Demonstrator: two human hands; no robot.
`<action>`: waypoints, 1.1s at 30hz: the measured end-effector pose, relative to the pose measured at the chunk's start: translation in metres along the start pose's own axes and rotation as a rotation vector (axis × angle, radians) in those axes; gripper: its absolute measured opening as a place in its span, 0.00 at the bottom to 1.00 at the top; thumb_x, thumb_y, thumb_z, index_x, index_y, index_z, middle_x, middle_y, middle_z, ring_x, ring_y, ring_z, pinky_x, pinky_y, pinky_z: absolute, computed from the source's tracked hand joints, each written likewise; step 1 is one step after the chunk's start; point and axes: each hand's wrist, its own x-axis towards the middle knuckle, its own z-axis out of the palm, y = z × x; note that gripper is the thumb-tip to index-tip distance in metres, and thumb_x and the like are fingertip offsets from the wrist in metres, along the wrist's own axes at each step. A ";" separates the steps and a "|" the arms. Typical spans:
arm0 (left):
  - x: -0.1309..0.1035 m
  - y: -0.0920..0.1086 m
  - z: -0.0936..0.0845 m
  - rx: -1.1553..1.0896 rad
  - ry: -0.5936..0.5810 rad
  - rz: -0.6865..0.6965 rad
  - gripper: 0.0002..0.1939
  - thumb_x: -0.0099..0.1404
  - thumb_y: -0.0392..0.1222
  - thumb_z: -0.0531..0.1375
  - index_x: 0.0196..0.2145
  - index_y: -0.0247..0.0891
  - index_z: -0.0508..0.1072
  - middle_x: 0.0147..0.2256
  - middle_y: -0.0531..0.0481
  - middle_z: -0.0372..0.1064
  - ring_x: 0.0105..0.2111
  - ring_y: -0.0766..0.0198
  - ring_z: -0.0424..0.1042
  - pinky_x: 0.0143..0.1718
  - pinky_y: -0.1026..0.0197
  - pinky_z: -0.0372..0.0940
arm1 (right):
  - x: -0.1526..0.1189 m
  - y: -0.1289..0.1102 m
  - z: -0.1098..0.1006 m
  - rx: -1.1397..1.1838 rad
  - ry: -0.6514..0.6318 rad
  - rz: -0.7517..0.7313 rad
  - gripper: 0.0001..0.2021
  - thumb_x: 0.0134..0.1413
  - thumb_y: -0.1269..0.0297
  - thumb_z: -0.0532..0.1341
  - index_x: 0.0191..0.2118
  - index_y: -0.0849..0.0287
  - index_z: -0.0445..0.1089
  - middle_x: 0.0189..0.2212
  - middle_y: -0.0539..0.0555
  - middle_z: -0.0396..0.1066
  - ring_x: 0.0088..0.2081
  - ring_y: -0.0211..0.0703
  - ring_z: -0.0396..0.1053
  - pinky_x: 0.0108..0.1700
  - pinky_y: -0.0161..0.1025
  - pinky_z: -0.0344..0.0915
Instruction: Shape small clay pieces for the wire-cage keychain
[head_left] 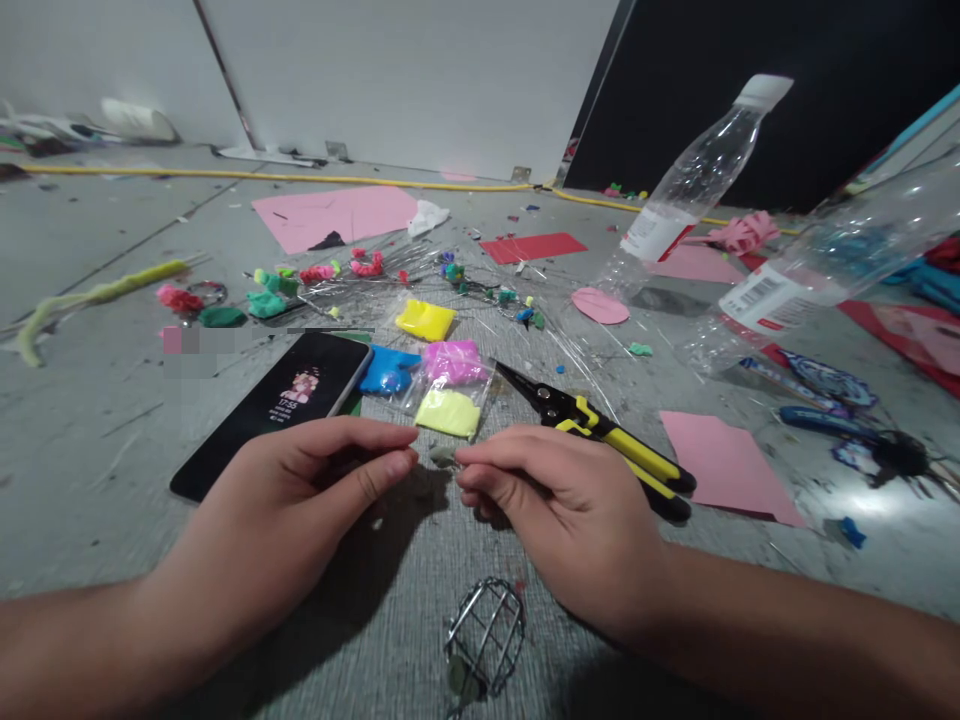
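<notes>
Between my hands is a small grey-green piece (442,455), pinched at its right end by my right hand (559,500). My left hand (300,500) is closed, thumb against index finger, just left of that piece; whether anything tiny lies in its pinch is hidden. Below them a small oval wire frame (486,638) with crossing bars rests on the grey surface, a dark green lump (465,678) at its lower left. Beyond my fingertips lie packets of clay: pale yellow (448,413), pink (454,362), blue (388,370) and bright yellow (425,320).
A phone (277,400) lies beside my left hand. Yellow-black pliers (615,440) sit behind my right hand. Two clear bottles (694,180) stand at the right, near pink paper (727,465). Wires with colourful clay bits (367,264) spread farther back.
</notes>
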 end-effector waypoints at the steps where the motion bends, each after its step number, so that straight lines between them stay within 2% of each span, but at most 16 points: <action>1: 0.000 0.001 0.000 -0.009 -0.023 0.005 0.06 0.57 0.50 0.69 0.30 0.50 0.86 0.30 0.55 0.86 0.29 0.59 0.80 0.31 0.65 0.74 | 0.000 0.000 0.000 0.006 -0.008 0.015 0.08 0.70 0.73 0.63 0.44 0.58 0.82 0.33 0.53 0.83 0.31 0.39 0.80 0.34 0.36 0.78; 4: 0.001 0.002 -0.002 0.006 -0.062 0.025 0.11 0.59 0.53 0.68 0.23 0.47 0.81 0.21 0.55 0.79 0.22 0.62 0.73 0.22 0.67 0.67 | 0.001 -0.001 0.001 -0.017 -0.035 0.029 0.07 0.69 0.72 0.64 0.42 0.58 0.81 0.34 0.53 0.83 0.31 0.39 0.79 0.34 0.36 0.76; 6: 0.000 0.002 -0.003 0.035 -0.065 0.042 0.16 0.60 0.55 0.66 0.20 0.45 0.77 0.17 0.55 0.73 0.19 0.64 0.68 0.19 0.67 0.63 | 0.002 -0.002 0.000 -0.052 -0.059 0.040 0.04 0.66 0.69 0.69 0.36 0.58 0.80 0.28 0.50 0.81 0.29 0.38 0.77 0.33 0.35 0.73; 8: 0.000 0.000 -0.003 0.049 -0.075 0.046 0.18 0.61 0.56 0.65 0.20 0.44 0.76 0.17 0.55 0.70 0.18 0.65 0.66 0.18 0.68 0.61 | 0.002 -0.003 -0.001 -0.054 -0.086 0.035 0.10 0.67 0.65 0.69 0.32 0.59 0.77 0.23 0.48 0.77 0.26 0.36 0.73 0.31 0.33 0.69; 10: -0.002 -0.002 -0.002 0.048 -0.089 0.043 0.18 0.63 0.56 0.64 0.22 0.44 0.78 0.17 0.56 0.69 0.18 0.66 0.64 0.17 0.68 0.60 | 0.002 -0.003 -0.003 -0.037 -0.106 0.006 0.13 0.71 0.65 0.65 0.32 0.59 0.76 0.22 0.47 0.74 0.24 0.34 0.71 0.30 0.33 0.66; 13: -0.003 -0.005 0.000 0.047 -0.090 0.046 0.18 0.67 0.55 0.61 0.25 0.43 0.80 0.20 0.56 0.72 0.19 0.66 0.65 0.18 0.68 0.61 | 0.001 -0.003 -0.003 -0.046 -0.105 0.018 0.11 0.73 0.69 0.61 0.36 0.60 0.77 0.24 0.48 0.75 0.26 0.35 0.72 0.31 0.33 0.66; 16: -0.004 -0.005 0.000 0.089 -0.073 0.089 0.17 0.69 0.53 0.60 0.27 0.43 0.80 0.21 0.56 0.73 0.20 0.65 0.68 0.19 0.68 0.62 | 0.000 -0.004 -0.001 -0.069 -0.095 0.063 0.05 0.69 0.71 0.64 0.40 0.62 0.78 0.27 0.49 0.77 0.27 0.36 0.73 0.32 0.33 0.67; 18: -0.004 -0.003 0.000 0.140 -0.061 0.159 0.15 0.68 0.51 0.60 0.28 0.43 0.80 0.21 0.56 0.74 0.21 0.64 0.70 0.20 0.67 0.64 | 0.001 -0.004 -0.001 -0.081 -0.112 0.077 0.04 0.67 0.70 0.67 0.38 0.62 0.78 0.27 0.49 0.77 0.28 0.35 0.72 0.32 0.33 0.66; 21: -0.003 -0.003 -0.001 0.238 -0.081 0.279 0.11 0.68 0.47 0.61 0.31 0.43 0.80 0.24 0.55 0.77 0.23 0.63 0.74 0.24 0.65 0.66 | 0.003 -0.003 -0.001 -0.063 -0.153 0.058 0.10 0.67 0.66 0.69 0.33 0.62 0.76 0.25 0.48 0.74 0.26 0.34 0.70 0.31 0.32 0.64; 24: -0.001 -0.007 -0.001 0.362 -0.142 0.377 0.12 0.70 0.44 0.59 0.32 0.42 0.79 0.26 0.52 0.78 0.25 0.61 0.75 0.25 0.62 0.66 | 0.004 -0.002 -0.002 -0.028 -0.165 0.018 0.13 0.72 0.66 0.63 0.33 0.62 0.76 0.24 0.48 0.72 0.27 0.34 0.69 0.32 0.31 0.65; 28: -0.001 -0.015 -0.002 0.453 -0.159 0.492 0.15 0.72 0.38 0.53 0.35 0.40 0.80 0.32 0.47 0.78 0.30 0.58 0.77 0.30 0.59 0.69 | 0.003 -0.001 -0.002 -0.054 -0.163 0.015 0.06 0.71 0.70 0.63 0.42 0.64 0.78 0.31 0.52 0.78 0.33 0.36 0.75 0.38 0.32 0.69; 33: -0.003 -0.018 -0.003 0.472 -0.101 0.493 0.17 0.73 0.37 0.51 0.45 0.37 0.80 0.38 0.44 0.77 0.36 0.56 0.78 0.36 0.55 0.73 | 0.002 0.000 -0.001 -0.066 -0.156 -0.014 0.06 0.68 0.73 0.64 0.45 0.66 0.80 0.37 0.57 0.83 0.38 0.41 0.80 0.42 0.36 0.74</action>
